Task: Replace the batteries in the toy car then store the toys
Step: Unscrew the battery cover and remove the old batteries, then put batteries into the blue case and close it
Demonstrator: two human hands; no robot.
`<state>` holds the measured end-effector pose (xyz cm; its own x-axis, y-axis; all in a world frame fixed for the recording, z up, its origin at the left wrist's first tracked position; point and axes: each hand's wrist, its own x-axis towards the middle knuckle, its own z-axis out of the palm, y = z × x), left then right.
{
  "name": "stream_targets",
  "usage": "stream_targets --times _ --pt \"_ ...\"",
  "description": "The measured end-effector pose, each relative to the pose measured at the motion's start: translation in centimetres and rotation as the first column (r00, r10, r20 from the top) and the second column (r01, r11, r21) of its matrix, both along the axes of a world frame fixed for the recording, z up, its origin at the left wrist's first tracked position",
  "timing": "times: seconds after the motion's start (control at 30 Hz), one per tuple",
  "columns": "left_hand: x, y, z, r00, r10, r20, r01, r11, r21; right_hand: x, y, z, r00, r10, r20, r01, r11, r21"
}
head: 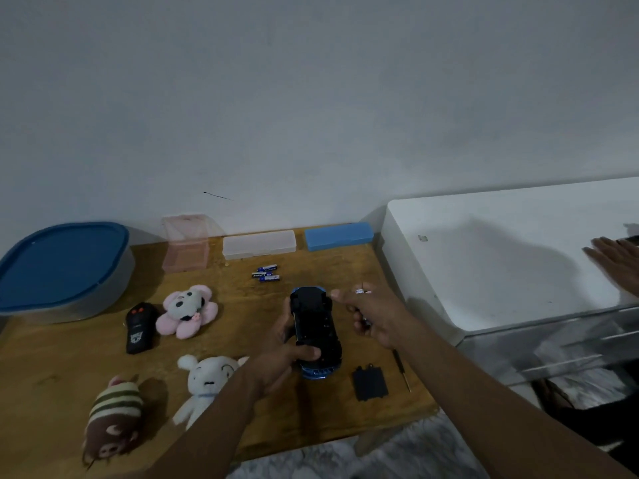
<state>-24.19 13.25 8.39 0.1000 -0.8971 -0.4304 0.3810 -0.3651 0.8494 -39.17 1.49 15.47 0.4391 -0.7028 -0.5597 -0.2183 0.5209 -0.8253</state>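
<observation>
The blue toy car (316, 331) is upside down above the wooden table (242, 295), its black underside facing me. My left hand (288, 354) grips it from the left, thumb across the lower underside. My right hand (371, 314) hovers just right of the car with batteries held between its fingers, one white end showing near the knuckles. Three blue batteries (266, 273) lie on the table behind the car. The black battery cover (369, 382) and a small screwdriver (401, 369) rest to the car's right.
A black remote (140, 328), a pink plush (186, 311), a white plush (207, 383) and a striped brown plush (112, 420) lie at left. A blue-lidded tub (62, 267), pink box (186, 243), clear case (259, 244) and blue case (339, 236) line the wall. Another person's hand (615, 262) rests on the white cabinet (501, 257).
</observation>
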Motion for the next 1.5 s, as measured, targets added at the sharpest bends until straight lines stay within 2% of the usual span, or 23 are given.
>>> stream_targets --times 0.33,0.6,0.73,0.83,0.93,1.07,1.17,1.33,1.5 --pt "-2.4 0.7 -1.5 0.998 0.019 0.057 -0.030 0.982 0.188 -2.5 -0.2 -2.8 0.990 0.045 -0.132 -0.033 0.995 0.091" --pt "-3.9 -0.3 -0.5 0.940 -0.009 0.341 -0.091 0.957 0.276 -3.3 -0.5 -3.8 0.972 0.150 -0.179 -0.131 0.985 0.116" --pt "-4.1 0.5 -0.3 0.888 -0.024 0.459 -0.136 0.941 0.310 -4.1 -0.4 -4.3 0.957 0.198 -0.210 -0.187 0.980 0.069" --pt "-4.2 1.0 0.5 0.811 -0.086 0.579 -0.143 0.930 0.338 -4.3 0.1 -4.8 0.939 0.209 -0.274 -0.239 0.968 -0.080" --pt "-3.9 1.6 1.6 0.718 -0.163 0.677 -0.101 0.938 0.333 -4.2 0.7 -5.5 0.895 0.195 -0.401 -0.320 0.907 -0.273" --pt "-2.9 1.7 3.6 0.479 -0.222 0.849 -0.093 0.949 0.300 -4.1 1.3 -5.6 0.866 0.148 -0.478 -0.376 0.823 -0.425" --pt "-1.1 1.3 4.7 0.355 -0.194 0.914 -0.129 0.959 0.254 -3.3 1.6 -4.7 0.835 0.099 -0.542 -0.408 0.772 -0.487" --pt "1.0 0.1 6.8 0.273 -0.117 0.955 -0.036 0.991 0.132 -2.6 1.3 -3.8 0.777 0.028 -0.629 -0.463 0.703 -0.541" --pt "1.8 -2.1 7.9 0.181 -0.087 0.980 0.064 0.995 0.077 -2.2 -1.0 -3.8 0.764 -0.051 -0.643 -0.464 0.650 -0.602"
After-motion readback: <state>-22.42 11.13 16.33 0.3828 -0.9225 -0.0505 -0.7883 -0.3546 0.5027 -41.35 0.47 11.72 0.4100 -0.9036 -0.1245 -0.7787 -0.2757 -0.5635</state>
